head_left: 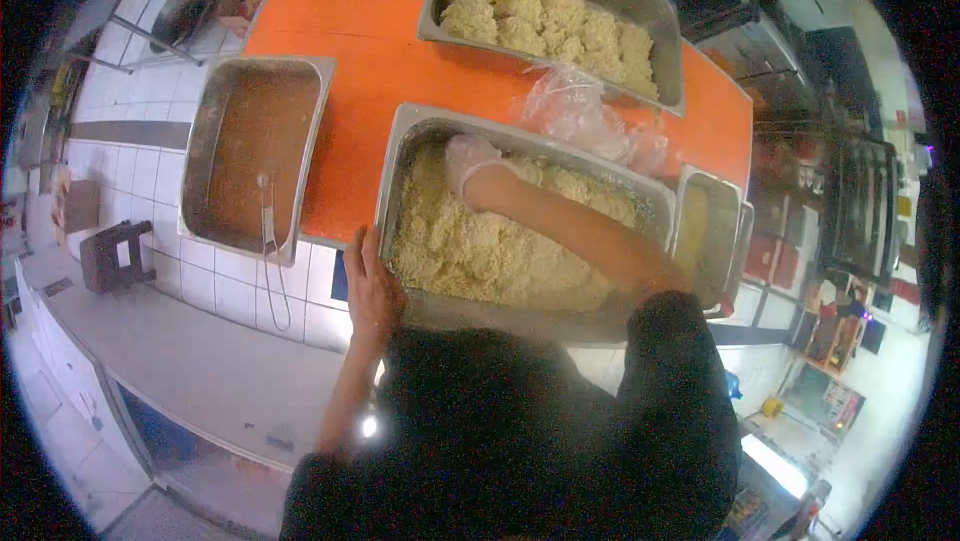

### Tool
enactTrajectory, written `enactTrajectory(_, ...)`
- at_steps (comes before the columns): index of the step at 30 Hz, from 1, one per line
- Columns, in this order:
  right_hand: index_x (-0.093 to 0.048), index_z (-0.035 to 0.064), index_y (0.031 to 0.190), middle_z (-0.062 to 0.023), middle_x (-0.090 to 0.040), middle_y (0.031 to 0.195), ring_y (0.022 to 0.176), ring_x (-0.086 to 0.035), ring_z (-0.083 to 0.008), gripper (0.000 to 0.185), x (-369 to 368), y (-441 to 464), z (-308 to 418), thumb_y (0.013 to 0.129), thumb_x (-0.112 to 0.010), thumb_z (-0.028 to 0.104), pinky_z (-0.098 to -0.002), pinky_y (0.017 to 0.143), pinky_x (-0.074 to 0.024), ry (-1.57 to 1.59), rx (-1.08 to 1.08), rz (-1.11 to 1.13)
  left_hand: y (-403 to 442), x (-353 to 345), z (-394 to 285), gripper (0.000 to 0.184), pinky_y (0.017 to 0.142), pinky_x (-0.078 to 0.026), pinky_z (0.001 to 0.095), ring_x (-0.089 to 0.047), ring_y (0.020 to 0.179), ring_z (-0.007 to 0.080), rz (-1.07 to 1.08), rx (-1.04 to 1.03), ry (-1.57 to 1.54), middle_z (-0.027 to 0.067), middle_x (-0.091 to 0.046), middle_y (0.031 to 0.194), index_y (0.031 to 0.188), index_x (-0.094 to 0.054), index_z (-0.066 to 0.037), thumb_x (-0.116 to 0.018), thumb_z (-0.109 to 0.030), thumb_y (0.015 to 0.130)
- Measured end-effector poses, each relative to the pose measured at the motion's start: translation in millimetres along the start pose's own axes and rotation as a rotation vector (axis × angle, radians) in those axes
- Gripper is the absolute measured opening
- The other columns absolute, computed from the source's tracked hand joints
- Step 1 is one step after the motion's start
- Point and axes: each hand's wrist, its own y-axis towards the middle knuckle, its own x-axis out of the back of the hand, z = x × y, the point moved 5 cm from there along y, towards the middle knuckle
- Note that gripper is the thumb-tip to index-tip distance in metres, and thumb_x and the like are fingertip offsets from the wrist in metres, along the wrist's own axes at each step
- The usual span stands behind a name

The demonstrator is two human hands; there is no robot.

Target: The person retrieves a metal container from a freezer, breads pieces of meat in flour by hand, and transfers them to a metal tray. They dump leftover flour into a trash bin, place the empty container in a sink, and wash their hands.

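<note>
- I see the pale crumbs [480, 256] inside the metal tray [500, 316], its long axis running left to right in my view.
- The gloved right hand [473, 163] is in them, toward the left end; its fingers I cannot tell.
- Its forearm [585, 226] crosses from the right.
- The left hand [372, 291] is at the near left corner, fingers extended.

The person wears a plain black top [530, 431], its fabric dark and without visible markings. The right sleeve [675, 351] is wide and loose, ending near the elbow; the left sleeve [315, 496] is also black. A thin, see-through, whitish glove [470, 159], wrinkled and loose at the wrist, covers the right hand [476, 173]. The left hand [372, 291] is bare.
</note>
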Motion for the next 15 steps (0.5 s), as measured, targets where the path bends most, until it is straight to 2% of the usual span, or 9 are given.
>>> enactTrajectory(2, -0.067, 0.0031, 0.119, -0.0166, -0.068, 0.119, 0.112, -0.064, -0.0309, 0.039, 4, -2, 1, 0.082, -0.067, 0.015, -0.0445, 0.092, -0.0511, -0.013, 0.020, 0.033, 0, 0, 2, 0.064, 0.108, -0.040, 0.0512, -0.044, 0.127, 0.0495, -0.009, 0.040, -0.037, 0.0298, -0.042, 0.140, 0.141, -0.038, 0.002, -0.048, 0.012, 0.078)
enactTrajectory(3, -0.071, 0.0054, 0.109, -0.0164, -0.069, 0.111, 0.105, -0.066, -0.0308, 0.029, 3, 0, -1, 0.082, -0.066, 0.014, -0.0455, 0.086, -0.0524, -0.043, 0.066, 0.058, 0, 1, -1, 0.064, 0.108, -0.040, 0.0510, -0.044, 0.126, 0.0491, -0.008, -0.004, -0.015, 0.0294, -0.042, 0.139, 0.141, -0.038, 0.002, -0.049, 0.012, 0.078)
enactTrajectory(5, -0.074, 0.0077, 0.099, -0.0163, -0.071, 0.103, 0.098, -0.068, -0.0308, 0.019, -3, -1, 3, 0.082, -0.066, 0.013, -0.0464, 0.080, -0.0538, -0.078, 0.130, 0.091, -2, 4, -3, 0.065, 0.107, -0.040, 0.0507, -0.044, 0.126, 0.0487, -0.007, -0.028, 0.005, 0.0290, -0.042, 0.139, 0.140, -0.039, 0.002, -0.049, 0.013, 0.077)
enactTrajectory(8, -0.073, 0.0042, 0.098, -0.0173, -0.071, 0.104, 0.102, -0.066, -0.0344, 0.019, 3, -3, -4, 0.086, -0.061, 0.012, -0.0472, 0.084, -0.0531, 0.210, 0.002, -0.100, 1, 2, -1, 0.063, 0.107, -0.039, 0.0504, -0.045, 0.126, 0.0478, -0.013, 0.031, 0.009, 0.0283, -0.043, 0.138, 0.138, -0.040, 0.002, -0.049, 0.013, 0.076)
enactTrajectory(10, -0.072, 0.0019, 0.098, -0.0180, -0.071, 0.105, 0.105, -0.065, -0.0368, 0.019, 7, -8, -15, 0.088, -0.058, 0.011, -0.0478, 0.088, -0.0527, 0.400, -0.084, -0.226, 1, 2, -2, 0.061, 0.107, -0.039, 0.0504, -0.045, 0.126, 0.0471, -0.064, -0.046, 0.025, 0.0275, -0.045, 0.136, 0.136, -0.042, 0.003, -0.049, 0.013, 0.076)
enactTrajectory(11, -0.072, 0.0019, 0.098, -0.0180, -0.071, 0.105, 0.105, -0.065, -0.0368, 0.019, 1, -16, -17, 0.088, -0.058, 0.011, -0.0478, 0.088, -0.0527, 0.393, -0.075, -0.213, -1, 2, -1, 0.061, 0.107, -0.039, 0.0504, -0.045, 0.126, 0.0471, -0.064, -0.031, 0.018, 0.0275, -0.045, 0.136, 0.136, -0.042, 0.003, -0.049, 0.013, 0.076)
enactTrajectory(13, -0.068, 0.0028, 0.110, -0.0182, -0.068, 0.111, 0.110, -0.063, -0.0364, 0.025, 3, -43, -22, 0.090, -0.055, 0.012, -0.0481, 0.091, -0.0520, 0.423, 0.052, -0.291, 2, 8, -2, 0.059, 0.108, -0.039, 0.0493, -0.045, 0.127, 0.0468, -0.079, -0.043, -0.039, 0.0280, -0.045, 0.136, 0.135, -0.043, 0.003, -0.050, 0.012, 0.077)
enactTrajectory(14, -0.068, 0.0028, 0.110, -0.0182, -0.068, 0.111, 0.110, -0.063, -0.0364, 0.025, -27, -45, -28, 0.090, -0.055, 0.012, -0.0481, 0.091, -0.0520, 0.415, 0.056, -0.286, 1, 9, -2, 0.059, 0.108, -0.039, 0.0493, -0.045, 0.127, 0.0468, -0.084, -0.035, -0.046, 0.0280, -0.045, 0.136, 0.135, -0.043, 0.003, -0.050, 0.012, 0.077)
enactTrajectory(15, -0.066, 0.0057, 0.111, -0.0171, -0.068, 0.112, 0.107, -0.064, -0.0352, 0.027, -62, -46, -34, 0.088, -0.059, 0.017, -0.0464, 0.090, -0.0517, 0.383, 0.128, -0.575, 1, 7, 0, 0.058, 0.108, -0.039, 0.0489, -0.045, 0.127, 0.0469, -0.040, -0.001, -0.052, 0.0285, -0.045, 0.136, 0.135, -0.043, 0.003, -0.049, 0.011, 0.078)
